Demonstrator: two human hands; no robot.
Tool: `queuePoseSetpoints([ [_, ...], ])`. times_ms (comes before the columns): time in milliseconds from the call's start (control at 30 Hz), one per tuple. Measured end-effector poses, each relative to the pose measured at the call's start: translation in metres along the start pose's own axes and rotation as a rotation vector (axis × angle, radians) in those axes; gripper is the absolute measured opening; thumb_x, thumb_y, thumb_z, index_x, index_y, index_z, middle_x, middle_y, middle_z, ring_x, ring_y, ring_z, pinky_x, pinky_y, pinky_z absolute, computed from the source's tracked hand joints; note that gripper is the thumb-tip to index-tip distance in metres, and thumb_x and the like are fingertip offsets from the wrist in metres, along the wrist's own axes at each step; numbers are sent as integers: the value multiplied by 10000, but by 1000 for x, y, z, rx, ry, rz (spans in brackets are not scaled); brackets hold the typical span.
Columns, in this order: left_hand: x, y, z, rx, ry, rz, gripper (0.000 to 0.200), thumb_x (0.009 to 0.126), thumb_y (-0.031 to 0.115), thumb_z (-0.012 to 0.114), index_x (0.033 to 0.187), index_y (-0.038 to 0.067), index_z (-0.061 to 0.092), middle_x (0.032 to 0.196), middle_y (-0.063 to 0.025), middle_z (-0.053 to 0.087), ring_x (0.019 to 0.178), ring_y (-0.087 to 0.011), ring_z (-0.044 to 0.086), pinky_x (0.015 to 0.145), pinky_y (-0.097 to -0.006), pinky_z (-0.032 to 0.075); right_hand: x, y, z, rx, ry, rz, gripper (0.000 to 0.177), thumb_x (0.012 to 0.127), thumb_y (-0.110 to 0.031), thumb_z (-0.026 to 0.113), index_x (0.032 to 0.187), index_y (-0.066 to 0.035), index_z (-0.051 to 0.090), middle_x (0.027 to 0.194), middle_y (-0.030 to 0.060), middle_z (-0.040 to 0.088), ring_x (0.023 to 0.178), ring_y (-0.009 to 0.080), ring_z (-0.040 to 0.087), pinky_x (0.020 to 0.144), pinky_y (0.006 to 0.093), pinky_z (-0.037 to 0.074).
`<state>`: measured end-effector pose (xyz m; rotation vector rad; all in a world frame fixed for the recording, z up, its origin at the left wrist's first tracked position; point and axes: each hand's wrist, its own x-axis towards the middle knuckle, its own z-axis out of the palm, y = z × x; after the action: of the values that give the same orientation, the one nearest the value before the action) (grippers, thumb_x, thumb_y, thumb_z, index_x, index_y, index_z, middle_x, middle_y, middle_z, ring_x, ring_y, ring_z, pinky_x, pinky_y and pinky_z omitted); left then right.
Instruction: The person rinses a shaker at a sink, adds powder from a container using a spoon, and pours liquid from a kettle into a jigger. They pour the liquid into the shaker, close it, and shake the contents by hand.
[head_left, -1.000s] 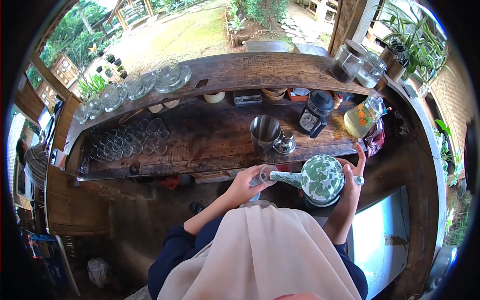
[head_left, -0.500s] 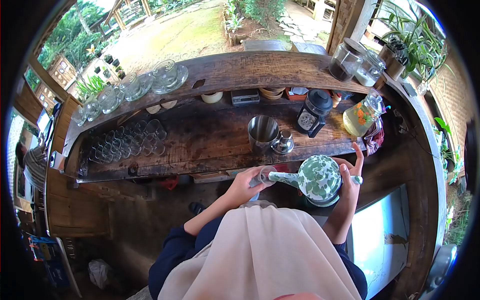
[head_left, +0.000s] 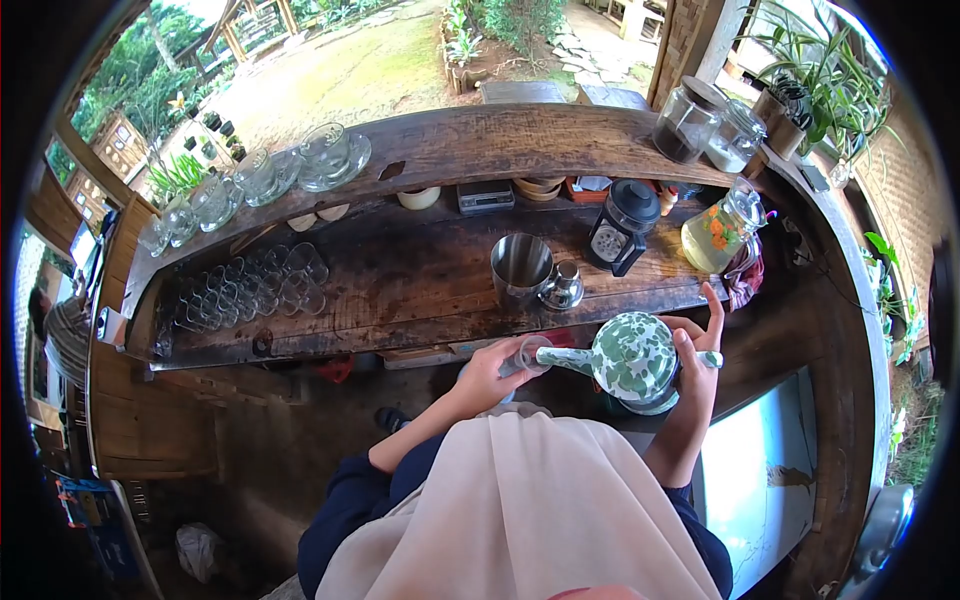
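Finding: desk (head_left: 400, 290) lies just beyond the work. Below its edge, kettle (head_left: 632, 358) hangs in right hand (head_left: 697, 365), grip closed round the handle, forefinger raised. At the spout tip, left hand (head_left: 487, 375) pinches small glass (head_left: 527, 355). Advise slow tilt, with the small glass upright.

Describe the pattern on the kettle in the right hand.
The kettle is white with mottled green blotches, spout included; the head view shows it best.
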<state>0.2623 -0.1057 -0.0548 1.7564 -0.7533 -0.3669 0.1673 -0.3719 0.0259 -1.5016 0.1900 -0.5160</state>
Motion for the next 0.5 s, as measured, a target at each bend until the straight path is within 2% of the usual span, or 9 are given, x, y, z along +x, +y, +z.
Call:
queuePoseSetpoints([
  [500,2,-5,-2,12,5,38,435,762,77,663,1190,78,586,1078,-128,644,958,-284,625,856,-342,480,5,0,3,-12,-23,25,875,820,-281,713,1444,-96,128,956,202,650,858,209,656,771,298,517],
])
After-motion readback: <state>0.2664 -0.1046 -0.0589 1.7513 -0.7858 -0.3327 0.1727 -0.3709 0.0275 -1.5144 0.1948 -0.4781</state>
